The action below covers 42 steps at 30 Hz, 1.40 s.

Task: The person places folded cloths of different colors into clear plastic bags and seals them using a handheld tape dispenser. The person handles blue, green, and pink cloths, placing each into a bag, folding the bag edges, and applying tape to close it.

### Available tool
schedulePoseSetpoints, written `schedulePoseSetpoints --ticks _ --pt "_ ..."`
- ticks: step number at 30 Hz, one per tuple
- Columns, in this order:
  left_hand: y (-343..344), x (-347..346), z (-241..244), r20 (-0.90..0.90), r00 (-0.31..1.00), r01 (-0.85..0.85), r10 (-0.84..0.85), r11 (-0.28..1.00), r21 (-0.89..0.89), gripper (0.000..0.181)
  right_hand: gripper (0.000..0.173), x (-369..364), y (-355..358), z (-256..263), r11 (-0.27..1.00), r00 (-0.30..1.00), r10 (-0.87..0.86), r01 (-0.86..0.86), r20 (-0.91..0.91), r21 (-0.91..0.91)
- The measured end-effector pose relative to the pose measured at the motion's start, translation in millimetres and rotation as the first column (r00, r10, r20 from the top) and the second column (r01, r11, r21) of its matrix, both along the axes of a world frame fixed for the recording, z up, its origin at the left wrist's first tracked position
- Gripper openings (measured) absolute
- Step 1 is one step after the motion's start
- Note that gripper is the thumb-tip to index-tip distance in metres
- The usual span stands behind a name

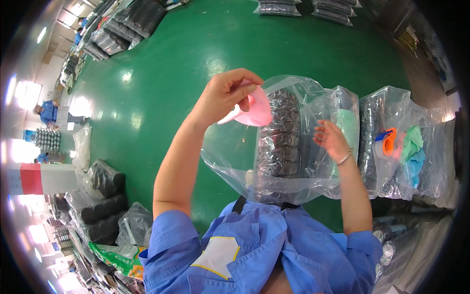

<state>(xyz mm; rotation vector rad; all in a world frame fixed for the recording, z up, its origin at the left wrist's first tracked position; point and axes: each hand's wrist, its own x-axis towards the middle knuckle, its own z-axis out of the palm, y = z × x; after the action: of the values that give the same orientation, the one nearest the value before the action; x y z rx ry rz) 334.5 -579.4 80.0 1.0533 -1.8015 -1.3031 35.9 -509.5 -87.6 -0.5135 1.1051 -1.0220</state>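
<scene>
My left hand pinches a curled pink sheet between thumb and fingers, above the mouth of a clear plastic bag. Whether the sheet is paper, film or cloth, I cannot tell. Inside the bag stands a row of dark, plastic-wrapped bundles. My right hand has its fingers apart and holds nothing. It hovers over or lightly touches the bag's right part; contact cannot be made out. A pale green sheet shows behind it, partly hidden by the hand.
Right of the bag, another clear bag of dark bundles carries an orange tape dispenser and crumpled green and blue pieces. Wrapped dark rolls are stacked at left on the green floor. A person in blue is farther off.
</scene>
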Motion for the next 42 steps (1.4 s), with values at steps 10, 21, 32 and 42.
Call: schedulePoseSetpoints --ticks 10,21,32,42 --pt "8 2 72 0.233 0.971 0.084 -0.054 0.989 -0.124 0.012 0.052 121 2 -47 0.963 0.659 0.145 -0.266 0.738 0.048" --pt "6 9 41 0.113 0.993 0.027 -0.022 0.999 -0.044 0.012 0.049 41 17 -28 0.987 0.968 -0.158 0.163 0.193 -0.008" --pt "31 11 -17 0.077 0.992 -0.113 0.105 0.986 0.122 0.026 0.017 -59 -48 38 0.910 0.911 -0.197 0.032 -0.363 -0.412" --pt "40 23 -86 0.221 0.907 -0.378 0.359 0.925 0.047 0.012 0.024 -22 -33 92 0.627 0.178 -0.193 -0.734 -0.965 -0.261"
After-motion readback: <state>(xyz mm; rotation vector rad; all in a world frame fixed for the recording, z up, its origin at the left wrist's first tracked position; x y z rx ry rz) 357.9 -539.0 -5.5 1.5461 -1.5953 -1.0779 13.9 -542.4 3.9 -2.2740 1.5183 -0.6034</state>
